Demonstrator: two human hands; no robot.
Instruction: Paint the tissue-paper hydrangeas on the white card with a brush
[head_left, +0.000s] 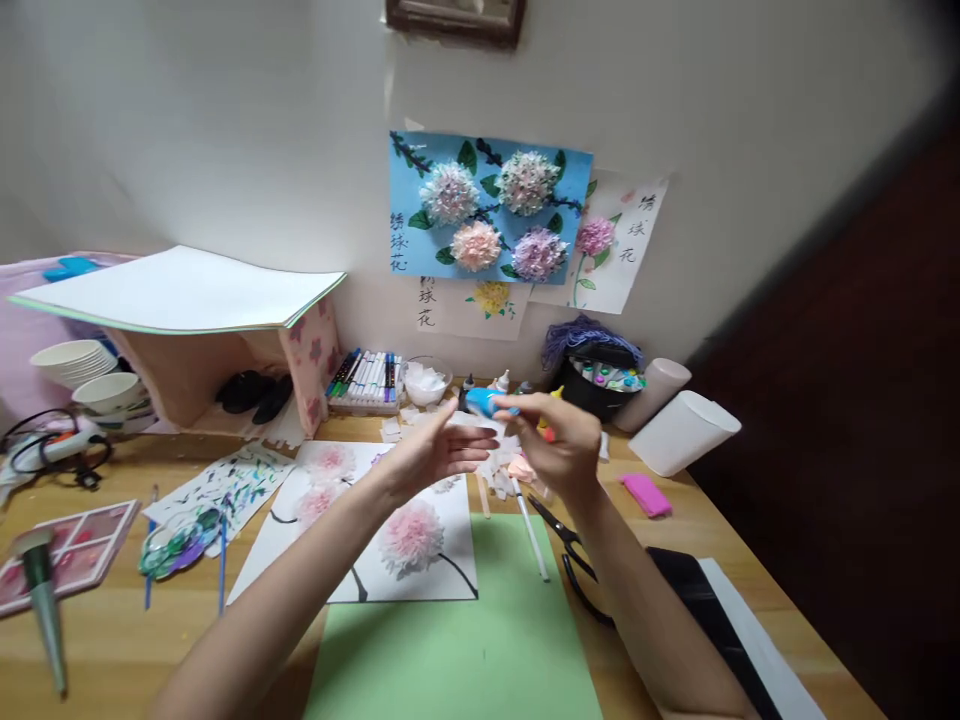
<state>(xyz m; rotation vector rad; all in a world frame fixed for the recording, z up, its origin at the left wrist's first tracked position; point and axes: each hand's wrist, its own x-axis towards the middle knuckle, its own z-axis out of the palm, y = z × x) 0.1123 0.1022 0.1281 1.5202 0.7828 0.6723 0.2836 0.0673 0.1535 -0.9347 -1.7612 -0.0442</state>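
Observation:
My right hand (561,435) pinches a small blue bottle-like thing (486,402) between thumb and fingers; its exact kind is blurred. Just left of it, my left hand (442,440) is held palm inward with fingers stretched out, holding nothing. Both hands hover over the desk, above a light green sheet (465,660) and a white sheet with pink pompom-like flowers and dark stems (300,560). Below my right hand are a thin white stick-like tool (531,530) and black-handled scissors (581,565). White and pale pink paper scraps (499,470) lie behind the hands, partly hidden.
Behind are a marker set (367,378), a glass bowl of white scraps (426,382), a black pot (592,385) and a paper roll (684,432). A pink block (646,495) lies right. Left stand paper cups (112,393), a pink fabric box (307,370) and a brush (46,605).

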